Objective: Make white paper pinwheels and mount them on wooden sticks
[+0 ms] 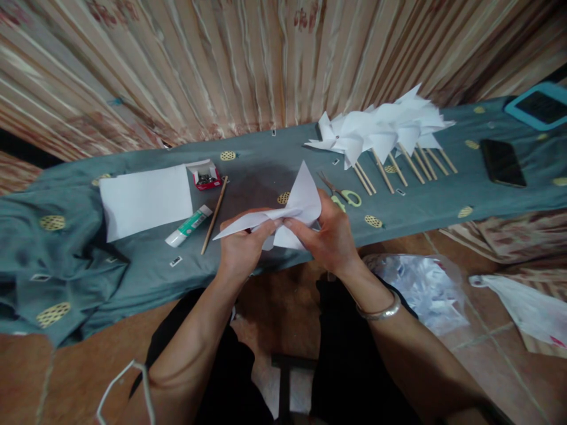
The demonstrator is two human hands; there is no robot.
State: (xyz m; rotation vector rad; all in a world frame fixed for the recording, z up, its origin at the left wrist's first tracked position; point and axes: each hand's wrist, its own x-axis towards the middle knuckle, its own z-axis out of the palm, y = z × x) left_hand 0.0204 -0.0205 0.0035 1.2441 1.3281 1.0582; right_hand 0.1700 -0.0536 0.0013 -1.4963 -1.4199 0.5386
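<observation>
A white paper pinwheel (303, 198) is held between both hands above the table's near edge, its folded blades pointing several ways. My left hand (243, 245) is closed on its left side, with the thumb pressed near the centre. My right hand (332, 233) grips the right side, its thumb meeting the left thumb at the middle. Fingers behind the paper are hidden. Left of my hands lie a wooden stick (215, 215), a green and white glue tube (189, 226) and a small red box (206, 177) of metal bits. Scissors (343, 193) with light green handles lie beyond my right hand.
White paper sheets (146, 200) lie at the left of the cloth-covered table (252, 177). Several finished pinwheels (385, 127) on sticks are piled at the back right. A phone (502, 162) and a blue-framed device (540, 106) lie far right. Plastic bags (425, 289) rest on the floor.
</observation>
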